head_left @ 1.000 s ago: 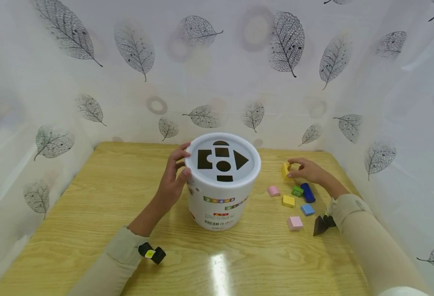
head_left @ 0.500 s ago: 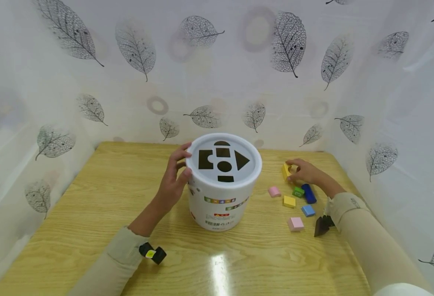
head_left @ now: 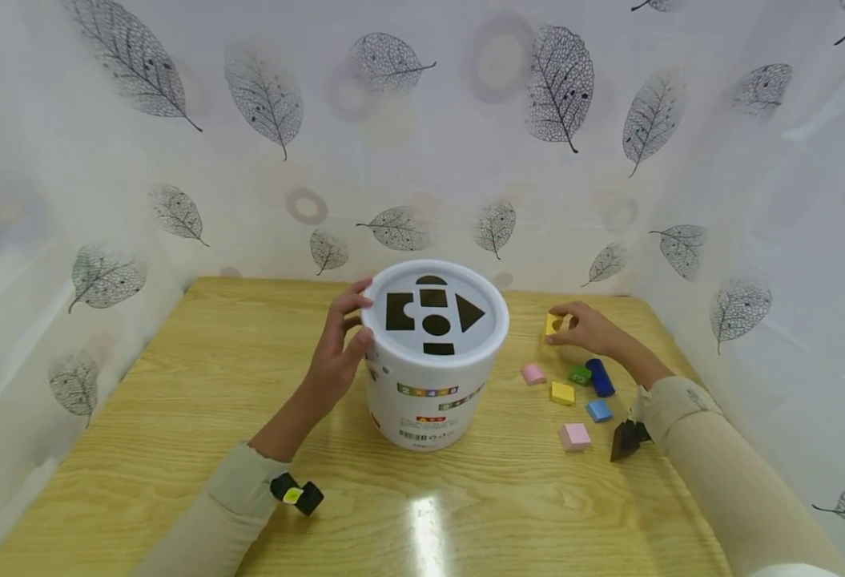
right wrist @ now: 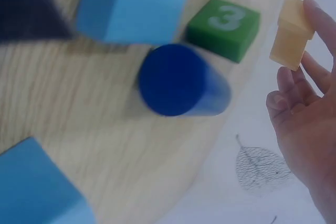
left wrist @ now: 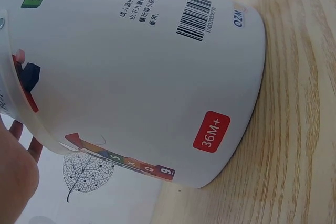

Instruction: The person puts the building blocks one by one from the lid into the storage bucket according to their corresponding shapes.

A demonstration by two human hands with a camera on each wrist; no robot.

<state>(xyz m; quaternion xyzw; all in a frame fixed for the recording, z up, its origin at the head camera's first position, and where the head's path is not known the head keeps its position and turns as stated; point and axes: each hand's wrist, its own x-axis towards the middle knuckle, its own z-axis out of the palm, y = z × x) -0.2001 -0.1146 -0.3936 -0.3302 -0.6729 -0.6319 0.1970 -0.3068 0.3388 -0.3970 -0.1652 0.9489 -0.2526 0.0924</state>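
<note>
A white shape-sorter bucket (head_left: 422,413) stands upright on the table, its lid cut with several dark holes: round, triangular, rectangular, half-round and notched. My left hand (head_left: 328,349) grips its left rim, with the thumb on the near side and the fingers farther back. The printed bucket wall (left wrist: 142,72) fills most of the left wrist view. On the right, my right hand (head_left: 593,330) pinches a yellow notched block (head_left: 550,326) between thumb and fingertips. In the right wrist view that block (right wrist: 289,46) shows at the upper right, in the fingers.
Near the right hand lie a dark blue cylinder (head_left: 599,377), a green block (head_left: 579,375) marked 3, a yellow block (head_left: 562,393), a light blue block (head_left: 598,410) and two pink blocks, one nearer (head_left: 574,437), one farther (head_left: 533,373). Leaf-printed curtains surround the table.
My right hand has shifted slightly left with the yellow notched block, which has turned so that its notch shows more plainly. The left hand and bucket have stayed put.
</note>
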